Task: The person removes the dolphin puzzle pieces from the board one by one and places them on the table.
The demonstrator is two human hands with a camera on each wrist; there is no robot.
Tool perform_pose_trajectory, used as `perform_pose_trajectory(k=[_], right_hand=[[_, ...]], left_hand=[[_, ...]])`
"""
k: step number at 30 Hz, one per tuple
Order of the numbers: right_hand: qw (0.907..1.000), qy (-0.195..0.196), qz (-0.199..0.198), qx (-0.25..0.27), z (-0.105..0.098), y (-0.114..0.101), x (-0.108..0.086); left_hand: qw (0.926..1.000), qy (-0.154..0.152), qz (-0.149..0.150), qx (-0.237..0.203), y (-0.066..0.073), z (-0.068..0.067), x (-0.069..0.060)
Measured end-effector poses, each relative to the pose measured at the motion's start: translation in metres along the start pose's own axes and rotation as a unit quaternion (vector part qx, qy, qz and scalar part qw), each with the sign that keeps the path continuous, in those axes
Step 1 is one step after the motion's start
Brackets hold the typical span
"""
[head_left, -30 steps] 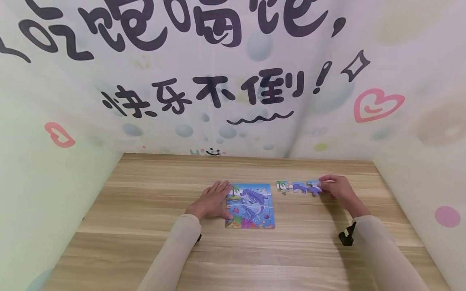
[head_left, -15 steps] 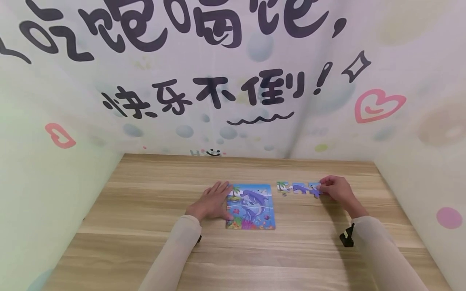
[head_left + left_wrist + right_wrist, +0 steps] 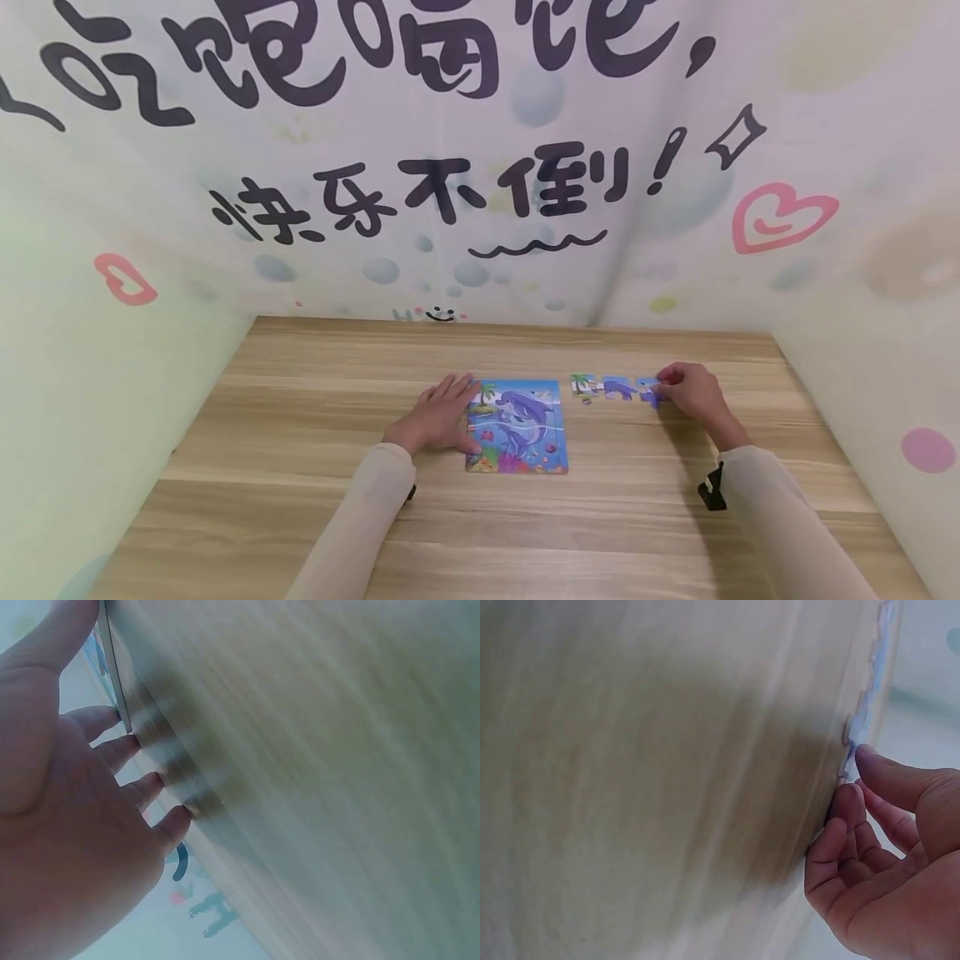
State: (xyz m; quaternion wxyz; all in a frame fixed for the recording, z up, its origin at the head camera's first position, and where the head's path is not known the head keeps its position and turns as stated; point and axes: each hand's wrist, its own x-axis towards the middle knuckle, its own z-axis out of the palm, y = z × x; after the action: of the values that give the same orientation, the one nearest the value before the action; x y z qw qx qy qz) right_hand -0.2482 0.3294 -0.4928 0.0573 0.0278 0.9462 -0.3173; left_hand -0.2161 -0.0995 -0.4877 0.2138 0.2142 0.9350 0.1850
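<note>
In the head view, my left hand (image 3: 435,416) lies at the left side of a square dolphin puzzle (image 3: 528,425). Its fingers are spread, with the fingertips and thumb touching the puzzle's left edge. The left wrist view shows those fingers (image 3: 112,754) reaching down to the table beside the board's thin edge. My right hand (image 3: 697,393) pinches the rightmost loose puzzle piece (image 3: 648,392) at its right side, thumb uppermost, and partly covers it. To its left lie a dolphin-patterned piece (image 3: 617,387) and a palm-tree piece (image 3: 582,384), in a row flat on the table.
The wood-grain table (image 3: 300,517) meets a printed wall (image 3: 337,275) with large black lettering at the back. Pale side walls stand at left and right. A black device (image 3: 712,488) sits on the right wrist.
The rightmost piece has shifted slightly right and turned a little under my right hand. My left hand stays on the puzzle's edge.
</note>
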Motion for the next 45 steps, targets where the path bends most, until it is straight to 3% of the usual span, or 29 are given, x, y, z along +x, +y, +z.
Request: perform_pose_trajectory(k=[9,18,26,33,37,45], right_hand=[[0.9994,0.025,0.002,0.023,0.011,-0.013,-0.003],[0.9976,0.031,-0.04,0.047,0.035,-0.04,-0.005],[0.9919,-0.046,-0.1,0.063,0.054,-0.072,-0.005],[0.9755,-0.144,-0.159,0.051,0.077,-0.106,-0.013],[0.9691,-0.16,-0.179,0.057,0.093,-0.123,-0.016],[0.9714,-0.154,-0.181,0.013,0.124,-0.156,-0.02]], left_hand=[[1.0,-0.004,0.003,0.005,0.0,0.001,0.002],[1.0,-0.006,0.0,0.002,0.002,-0.001,0.002],[1.0,-0.006,0.002,-0.003,0.003,-0.001,0.003],[1.0,-0.003,-0.002,-0.004,0.002,-0.002,0.003],[1.0,-0.005,-0.003,-0.007,0.003,-0.002,0.003],[0.9999,-0.007,0.0,-0.015,0.004,-0.003,0.0]])
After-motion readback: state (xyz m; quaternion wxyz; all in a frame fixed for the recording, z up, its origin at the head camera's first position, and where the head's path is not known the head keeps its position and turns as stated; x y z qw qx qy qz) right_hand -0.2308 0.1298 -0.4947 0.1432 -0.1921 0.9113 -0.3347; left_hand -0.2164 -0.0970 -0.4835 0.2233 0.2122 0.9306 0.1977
